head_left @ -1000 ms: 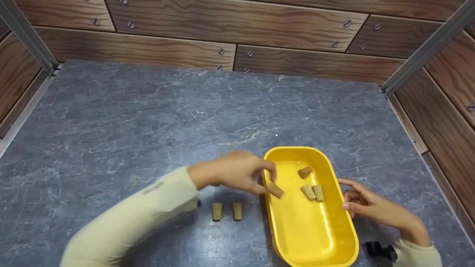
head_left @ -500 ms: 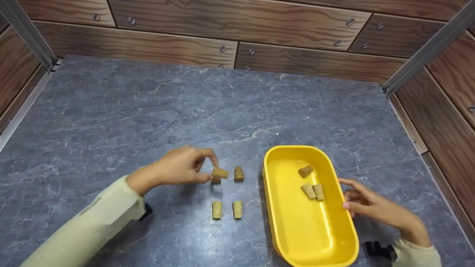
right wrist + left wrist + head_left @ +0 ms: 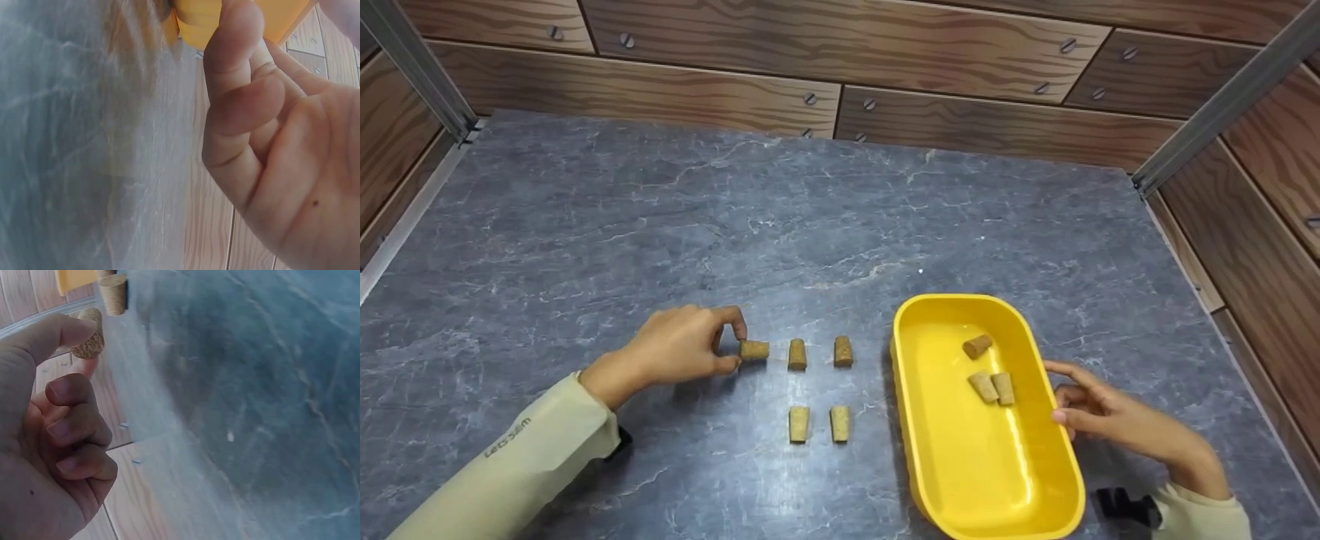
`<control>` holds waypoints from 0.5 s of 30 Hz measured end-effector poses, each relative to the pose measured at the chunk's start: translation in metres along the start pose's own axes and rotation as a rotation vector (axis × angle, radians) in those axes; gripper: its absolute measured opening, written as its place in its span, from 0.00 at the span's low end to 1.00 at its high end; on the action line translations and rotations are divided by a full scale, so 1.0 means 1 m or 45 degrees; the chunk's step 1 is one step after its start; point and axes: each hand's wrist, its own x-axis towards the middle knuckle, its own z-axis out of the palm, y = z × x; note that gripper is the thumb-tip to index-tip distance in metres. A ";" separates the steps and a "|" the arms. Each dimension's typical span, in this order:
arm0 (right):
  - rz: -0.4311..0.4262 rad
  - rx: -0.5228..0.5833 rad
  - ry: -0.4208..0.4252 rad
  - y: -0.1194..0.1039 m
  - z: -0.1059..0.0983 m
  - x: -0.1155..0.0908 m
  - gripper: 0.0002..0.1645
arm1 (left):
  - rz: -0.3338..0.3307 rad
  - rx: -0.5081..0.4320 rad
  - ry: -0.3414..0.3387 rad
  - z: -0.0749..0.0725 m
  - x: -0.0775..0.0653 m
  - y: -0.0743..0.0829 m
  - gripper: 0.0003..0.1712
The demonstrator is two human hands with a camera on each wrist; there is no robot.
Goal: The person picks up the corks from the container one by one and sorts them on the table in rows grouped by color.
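My left hand (image 3: 682, 345) pinches a tapered cork (image 3: 754, 350) between thumb and index finger, low over the table; the left wrist view shows the cork's speckled end (image 3: 90, 346) and the other fingers curled in. Just right of it, a darker cork (image 3: 797, 354) and another brown cork (image 3: 843, 351) lie in line. Two paler corks, one on the left (image 3: 799, 424) and one on the right (image 3: 839, 424), lie nearer the front. My right hand (image 3: 1117, 412) holds the right rim of the yellow tub (image 3: 915, 450), thumb at the edge and fingers outside.
Inside the tub lie a dark cork (image 3: 977, 346) and two pale corks (image 3: 992, 388) side by side. The grey marbled table (image 3: 660, 202) is bounded by wood-patterned walls (image 3: 712, 60) and metal corner posts (image 3: 1207, 105).
My left hand has carried a cork from over the tub leftward, past the other corks, down to the left end of the upper row. The right hand and tub have stayed put.
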 end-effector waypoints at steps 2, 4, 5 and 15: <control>0.001 -0.008 0.001 0.000 0.000 0.000 0.35 | -0.010 0.032 -0.002 0.002 0.001 -0.002 0.15; 0.009 -0.005 0.004 0.000 0.000 0.000 0.35 | -0.010 0.058 -0.002 0.005 0.002 -0.003 0.15; 0.014 -0.004 0.005 0.000 0.000 0.000 0.35 | -0.009 0.068 -0.005 0.007 0.002 -0.004 0.15; 0.012 -0.025 0.017 -0.001 0.001 0.000 0.35 | -0.007 0.071 -0.056 0.013 0.001 -0.008 0.16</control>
